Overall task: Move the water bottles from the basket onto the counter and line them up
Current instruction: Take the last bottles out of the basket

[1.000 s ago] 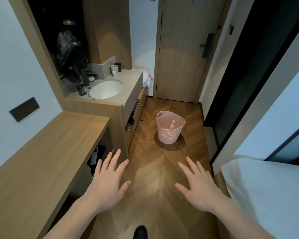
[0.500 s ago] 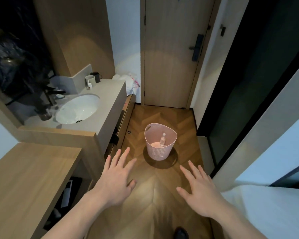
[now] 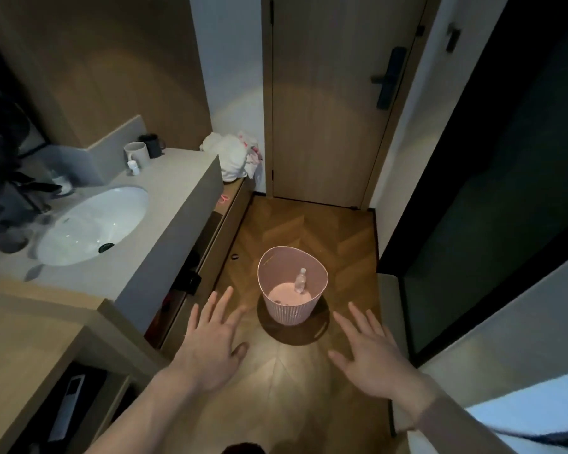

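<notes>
A pink ribbed basket stands on the wooden floor ahead of me. Inside it one clear water bottle with a white cap stands upright against the right wall. My left hand hovers palm down, fingers spread, to the lower left of the basket. My right hand hovers the same way to its lower right. Both hands hold nothing and touch nothing. The grey counter with a white sink runs along the left.
At the counter's back stand a white mug, a dark mug and a small bottle. White cloth lies past the counter's end. A closed wooden door stands ahead, a wooden desk at lower left, a bed corner at lower right.
The view has advanced toward the basket, which now sits closer and lower in the frame. Both hands stay spread and empty in front of me.
</notes>
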A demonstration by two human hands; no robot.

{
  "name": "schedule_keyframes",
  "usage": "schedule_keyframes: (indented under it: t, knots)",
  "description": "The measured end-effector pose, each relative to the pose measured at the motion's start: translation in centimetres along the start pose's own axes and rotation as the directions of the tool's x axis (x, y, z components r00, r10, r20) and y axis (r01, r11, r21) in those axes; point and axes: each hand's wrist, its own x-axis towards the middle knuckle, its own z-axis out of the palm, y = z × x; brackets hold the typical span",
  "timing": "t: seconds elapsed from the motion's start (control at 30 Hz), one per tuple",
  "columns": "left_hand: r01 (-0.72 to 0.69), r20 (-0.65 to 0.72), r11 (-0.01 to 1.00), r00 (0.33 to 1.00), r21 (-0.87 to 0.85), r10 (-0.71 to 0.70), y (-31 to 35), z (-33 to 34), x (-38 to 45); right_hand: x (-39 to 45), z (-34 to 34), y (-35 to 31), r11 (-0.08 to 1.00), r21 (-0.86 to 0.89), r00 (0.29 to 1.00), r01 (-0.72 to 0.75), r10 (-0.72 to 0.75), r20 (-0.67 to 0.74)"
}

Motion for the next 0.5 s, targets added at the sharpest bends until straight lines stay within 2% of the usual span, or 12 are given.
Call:
schedule_keyframes:
  t: [0.23,0.5]
  knots:
    - [0.040,0.057,0.999,0.998,-0.036,-0.038,-0.1,0.1,11.5,11.2,-3.4,3.3,1.000,0.016,1.000,-0.007,0.006,0.030]
    - [0.014,0.157,0.998,0.988,-0.053,-0.006,-3.1,2.2,31.1,28.5,-5.7,4.5,0.995,0.036,0.990,-0.094,0.089,0.109]
